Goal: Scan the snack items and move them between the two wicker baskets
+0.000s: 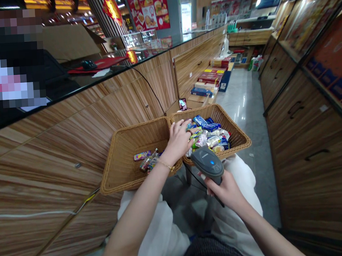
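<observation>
My right hand (225, 188) grips a dark grey barcode scanner (206, 162) by its handle; a small blue light shows on its top. The scanner's head points at the right wicker basket (238, 141), which holds a heap of small packaged snacks (213, 131) in blue, green and clear wrappers. Over the left side of that basket reaches my left hand (179, 139), fingers apart, close to the packets. Whether its fingertips touch any of them I cannot tell. The left wicker basket (110, 158) holds several small packets (149, 160), partly covered by my left forearm.
A wood-panelled counter (145, 83) with a dark glass top runs along the left. Wooden drawers (302, 143) line the right side. Stacked boxes (208, 81) stand beyond the baskets, near a small phone-like screen (182, 104). A black cable (149, 83) hangs down the counter.
</observation>
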`<act>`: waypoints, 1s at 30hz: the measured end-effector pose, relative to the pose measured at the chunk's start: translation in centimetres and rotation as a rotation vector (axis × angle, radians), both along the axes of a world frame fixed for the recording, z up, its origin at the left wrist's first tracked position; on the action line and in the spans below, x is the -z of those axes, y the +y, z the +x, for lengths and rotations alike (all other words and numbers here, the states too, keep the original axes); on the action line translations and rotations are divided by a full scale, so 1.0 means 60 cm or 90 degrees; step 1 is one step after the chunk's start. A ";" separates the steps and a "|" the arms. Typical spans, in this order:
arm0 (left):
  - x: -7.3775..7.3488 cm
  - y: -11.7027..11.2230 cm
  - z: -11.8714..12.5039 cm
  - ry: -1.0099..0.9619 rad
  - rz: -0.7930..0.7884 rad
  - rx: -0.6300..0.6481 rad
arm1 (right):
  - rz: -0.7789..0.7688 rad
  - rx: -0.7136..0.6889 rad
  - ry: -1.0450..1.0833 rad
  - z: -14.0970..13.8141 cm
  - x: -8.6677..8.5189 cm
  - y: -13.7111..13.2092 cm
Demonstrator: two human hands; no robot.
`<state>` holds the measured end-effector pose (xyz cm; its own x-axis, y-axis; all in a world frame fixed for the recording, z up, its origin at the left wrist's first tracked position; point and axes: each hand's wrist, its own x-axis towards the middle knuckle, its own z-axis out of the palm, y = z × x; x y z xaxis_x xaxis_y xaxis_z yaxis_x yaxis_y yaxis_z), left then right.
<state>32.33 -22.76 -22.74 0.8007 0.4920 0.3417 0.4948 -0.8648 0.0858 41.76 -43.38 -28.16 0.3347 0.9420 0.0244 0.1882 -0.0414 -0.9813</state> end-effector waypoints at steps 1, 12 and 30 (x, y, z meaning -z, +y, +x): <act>-0.001 0.004 0.017 0.028 0.007 0.018 | 0.002 0.000 0.001 0.000 0.002 -0.001; 0.024 0.052 0.119 0.217 0.022 0.159 | -0.007 0.005 0.003 0.005 0.004 0.001; -0.035 0.028 -0.056 -0.059 0.112 -0.022 | -0.018 0.007 -0.032 0.012 -0.005 0.014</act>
<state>28.97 -21.06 -20.64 0.7456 0.4443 0.4967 0.5209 -0.8534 -0.0186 42.50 -42.57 -27.89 0.3444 0.9387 0.0155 0.2364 -0.0708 -0.9691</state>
